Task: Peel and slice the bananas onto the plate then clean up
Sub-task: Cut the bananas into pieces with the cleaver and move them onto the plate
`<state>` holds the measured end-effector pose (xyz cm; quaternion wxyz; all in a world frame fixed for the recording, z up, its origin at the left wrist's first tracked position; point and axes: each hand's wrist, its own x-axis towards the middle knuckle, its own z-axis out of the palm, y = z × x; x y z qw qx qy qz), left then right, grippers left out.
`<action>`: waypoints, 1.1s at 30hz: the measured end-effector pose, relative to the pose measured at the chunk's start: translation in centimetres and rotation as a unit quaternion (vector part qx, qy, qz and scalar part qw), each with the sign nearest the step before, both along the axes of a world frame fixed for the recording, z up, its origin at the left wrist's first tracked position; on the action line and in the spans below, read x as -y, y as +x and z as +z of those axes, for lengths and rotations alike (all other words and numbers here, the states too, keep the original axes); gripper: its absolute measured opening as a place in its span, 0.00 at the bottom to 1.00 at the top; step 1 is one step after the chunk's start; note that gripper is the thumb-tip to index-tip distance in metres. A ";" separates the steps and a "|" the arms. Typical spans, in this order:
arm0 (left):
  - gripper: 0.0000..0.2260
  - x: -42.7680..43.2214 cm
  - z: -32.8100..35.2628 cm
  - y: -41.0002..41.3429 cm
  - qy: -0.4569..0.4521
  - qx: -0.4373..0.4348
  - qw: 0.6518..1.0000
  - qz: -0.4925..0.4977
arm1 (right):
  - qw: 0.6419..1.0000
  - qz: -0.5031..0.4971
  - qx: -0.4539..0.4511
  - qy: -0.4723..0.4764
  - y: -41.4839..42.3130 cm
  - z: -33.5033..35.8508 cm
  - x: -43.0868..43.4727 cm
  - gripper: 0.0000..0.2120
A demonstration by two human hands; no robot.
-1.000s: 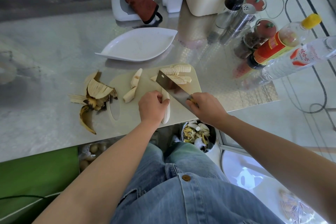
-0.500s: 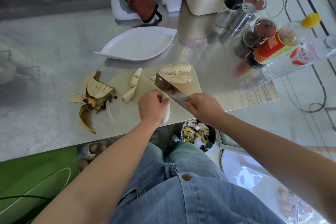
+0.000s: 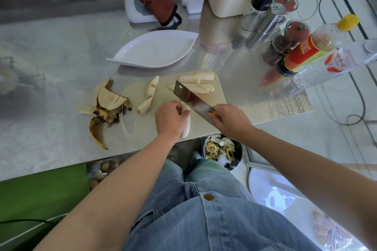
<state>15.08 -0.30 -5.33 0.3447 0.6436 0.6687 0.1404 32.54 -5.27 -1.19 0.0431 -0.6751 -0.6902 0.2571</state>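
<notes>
White plate (image 3: 155,51), beige cutting board (image 3: 216,96)

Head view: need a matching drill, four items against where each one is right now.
Items:
1. white plate
2. banana peels
3. cleaver
4. whole peeled banana

Places:
a. gripped by the right hand
b. on the counter, left of the cutting board
c. on the counter beyond the cutting board, nothing on it
d. on the cutting board, held down by the left hand

Pairs: 1-c, 2-b, 3-a, 4-d
</notes>
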 end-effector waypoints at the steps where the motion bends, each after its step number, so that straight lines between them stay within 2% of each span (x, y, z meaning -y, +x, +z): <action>1: 0.07 0.0 0.0 0.0 0.001 0.000 1.000 0.000 | 1.000 0.002 0.002 0.000 0.0 0.1 0.0 0.15; 10: 0.08 0.0 -0.1 0.0 0.002 0.001 1.000 0.004 | 0.999 0.009 0.022 -0.029 -0.4 0.0 -0.1 0.13; 16: 0.08 0.2 -0.3 0.0 0.007 -0.007 1.000 0.000 | 1.000 -0.011 0.002 -0.020 -0.4 -0.3 0.4 0.14; 22: 0.16 0.6 -0.9 -0.8 0.024 -0.029 0.999 -0.034 | 0.999 -0.031 -0.008 -0.012 -0.2 -0.3 0.2 0.17; 24: 0.14 0.6 -0.8 -0.9 0.026 -0.038 0.998 -0.042 | 1.000 -0.024 0.003 -0.019 -0.2 -0.1 0.1 0.18; 33: 0.10 0.6 -0.7 -0.4 0.015 -0.047 0.998 -0.042 | 0.999 0.010 0.029 -0.027 0.0 0.0 0.0 0.14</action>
